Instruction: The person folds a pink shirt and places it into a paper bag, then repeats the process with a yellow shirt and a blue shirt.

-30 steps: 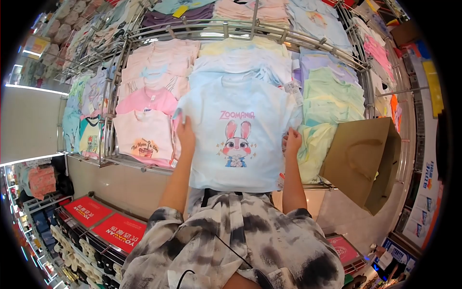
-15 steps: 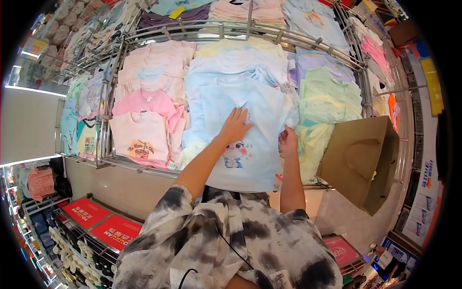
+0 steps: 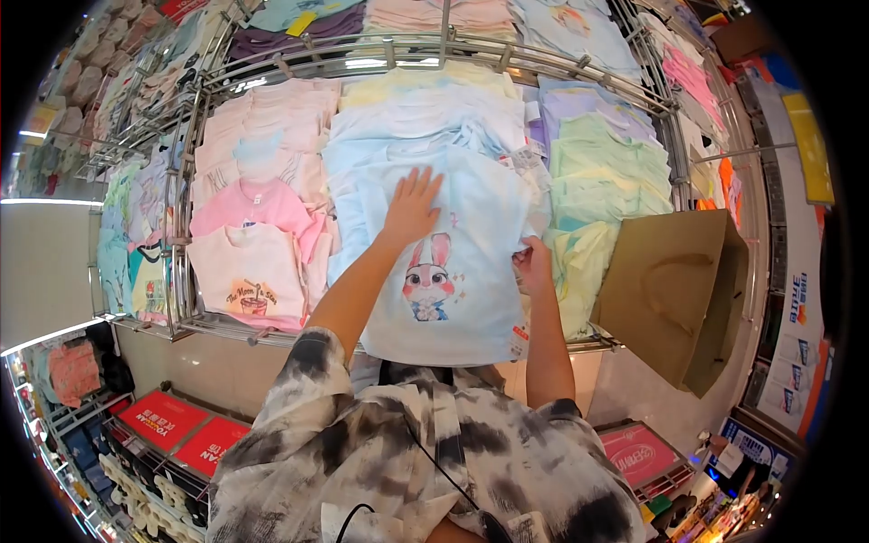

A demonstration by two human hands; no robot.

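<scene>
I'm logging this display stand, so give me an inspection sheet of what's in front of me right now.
Surface: metal rack stacked with folded shirts.
Job's things: light blue rabbit shirt spread on top.
Clutter: pink shirt, green shirts, brown paper bag at right.
Grippers: left hand flat on the shirt; right hand pinching its right edge.
Cables: thin black cord on the person's clothing.
Surroundings: red signs below.

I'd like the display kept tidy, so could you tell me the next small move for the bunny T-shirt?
Probably slide the left hand, lying flat on the pale blue bunny T-shirt, downward to smooth it, while the right hand pinches its right edge on the stack.
</scene>
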